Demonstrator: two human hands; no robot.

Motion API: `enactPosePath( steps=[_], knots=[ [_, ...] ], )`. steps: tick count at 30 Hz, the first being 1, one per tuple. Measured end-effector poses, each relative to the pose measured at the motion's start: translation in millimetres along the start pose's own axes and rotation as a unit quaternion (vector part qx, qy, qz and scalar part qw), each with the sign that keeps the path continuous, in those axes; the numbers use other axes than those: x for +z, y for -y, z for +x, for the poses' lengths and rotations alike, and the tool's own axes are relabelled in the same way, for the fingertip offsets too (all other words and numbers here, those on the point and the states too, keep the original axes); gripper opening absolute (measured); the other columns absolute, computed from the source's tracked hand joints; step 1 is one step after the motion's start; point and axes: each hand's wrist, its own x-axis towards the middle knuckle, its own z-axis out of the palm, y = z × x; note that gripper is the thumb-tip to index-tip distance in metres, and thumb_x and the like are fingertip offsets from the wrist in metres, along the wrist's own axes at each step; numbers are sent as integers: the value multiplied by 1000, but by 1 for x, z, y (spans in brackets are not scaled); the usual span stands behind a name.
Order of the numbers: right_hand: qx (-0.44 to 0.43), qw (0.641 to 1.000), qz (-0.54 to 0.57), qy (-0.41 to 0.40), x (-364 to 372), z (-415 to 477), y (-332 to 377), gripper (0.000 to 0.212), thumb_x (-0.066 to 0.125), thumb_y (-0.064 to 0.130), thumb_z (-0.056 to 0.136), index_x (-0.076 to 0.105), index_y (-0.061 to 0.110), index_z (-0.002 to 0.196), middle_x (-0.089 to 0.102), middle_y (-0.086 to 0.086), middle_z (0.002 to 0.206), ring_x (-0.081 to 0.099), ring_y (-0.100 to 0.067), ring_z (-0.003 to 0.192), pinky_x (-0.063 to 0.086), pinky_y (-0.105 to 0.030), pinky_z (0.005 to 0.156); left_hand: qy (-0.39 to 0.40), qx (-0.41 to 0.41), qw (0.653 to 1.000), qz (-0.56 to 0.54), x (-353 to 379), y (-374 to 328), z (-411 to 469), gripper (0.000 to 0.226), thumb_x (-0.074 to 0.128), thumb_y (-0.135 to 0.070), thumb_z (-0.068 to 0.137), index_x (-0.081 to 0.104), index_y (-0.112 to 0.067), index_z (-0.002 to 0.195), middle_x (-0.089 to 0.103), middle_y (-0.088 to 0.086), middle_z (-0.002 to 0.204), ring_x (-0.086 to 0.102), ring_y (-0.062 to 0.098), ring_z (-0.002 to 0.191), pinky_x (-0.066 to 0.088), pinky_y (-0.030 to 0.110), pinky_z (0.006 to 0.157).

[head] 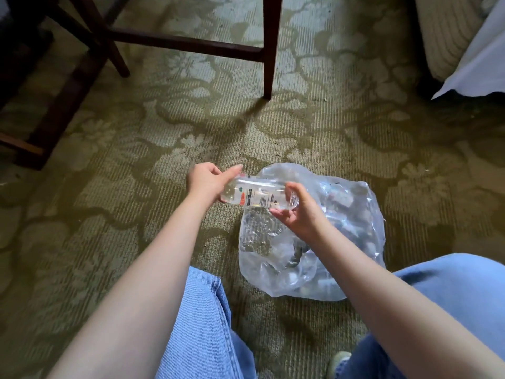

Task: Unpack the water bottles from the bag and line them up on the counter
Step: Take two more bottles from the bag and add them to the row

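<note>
Bag (352, 242): clear, on the carpet (109, 192), blurry bottles (338, 201) inside.
Around: chair legs (269, 50) ahead, jeans (202, 324) near the bag.
Bottle (259, 195): flat in the air, over the bag's far edge — between both hands.
Left hand (206, 184): wrapped round one end.
Right hand (299, 214): thumb over, fingers under the other end — loose hold.

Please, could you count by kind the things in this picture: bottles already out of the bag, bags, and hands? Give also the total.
Bottles out: 1, the clear plastic water bottle
Bags: 1, the crumpled clear plastic bag
Hands: 2, the left hand and the right hand, both gripping the bottle
Total: 4
What lies inside the bag is too blurred to count.
</note>
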Motion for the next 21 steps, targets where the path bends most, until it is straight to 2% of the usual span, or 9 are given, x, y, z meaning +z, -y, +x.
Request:
enactPosePath(
  steps=[3,5,7,9,11,13,16,18,21],
  knots=[
    [11,984,-179,-11,-5,17,-16,29,55,36,91,57,10,104,59,-20,102,63,-29,85,56,-34,76,-79,33,994,67,-4,-1,-3,44,70,-48,77,48,-14,60,51,-3,60,46,6,55,28,20,49],
    [-48,924,-379,-30,-13,31,-19,37,58,33,90,62,2,109,63,-14,93,61,-24,80,51,-36,74,-83,53,988,119,-7,2,-3,40,70,-44,79,49,-13,64,53,-1,66,47,11,61,28,22,51],
    [-105,781,-613,-55,-25,44,-17,25,55,26,90,67,4,90,65,-10,84,60,-25,79,47,-34,73,-69,83,978,180,-9,6,-4,34,69,-37,82,51,-11,70,55,3,78,50,18,73,31,23,57],
    [-97,645,-753,-87,-39,55,-13,22,48,18,90,59,8,73,65,-12,83,59,-27,78,45,-28,68,-52,101,968,222,-10,11,-7,29,68,-34,83,51,-11,76,52,5,87,49,20,80,35,27,66],
    [-79,571,-810,-110,-54,68,-12,17,47,11,85,62,6,90,68,-16,100,62,-29,90,50,-30,77,-41,96,967,232,-14,14,-9,27,68,-32,83,52,-11,79,49,5,92,47,21,81,36,29,69],
    [-54,530,-837,-124,-67,80,-15,38,50,15,81,55,5,117,61,-17,120,58,-32,110,50,-36,93,-31,90,969,227,-18,16,-11,25,70,-30,81,53,-12,80,48,6,94,47,21,82,38,29,70],
    [-3,504,-855,-121,-75,89,-22,55,52,26,86,40,8,136,49,-15,136,43,-31,128,39,-41,106,-11,93,967,238,-20,18,-14,25,74,-29,78,54,-14,80,48,5,95,47,20,87,38,28,74],
    [-18,484,-866,-122,-79,94,-22,48,47,16,90,42,6,137,49,-15,137,44,-31,128,40,-41,105,-2,94,968,233,-20,19,-17,25,75,-27,77,54,-14,80,47,3,95,46,20,89,38,26,77],
    [-52,454,-881,-121,-79,97,-18,36,49,5,89,59,7,124,62,-12,124,57,-28,117,48,-36,96,-1,92,971,221,-24,22,-18,24,76,-25,77,55,-15,81,47,3,97,46,19,91,39,26,78]
  ],
)
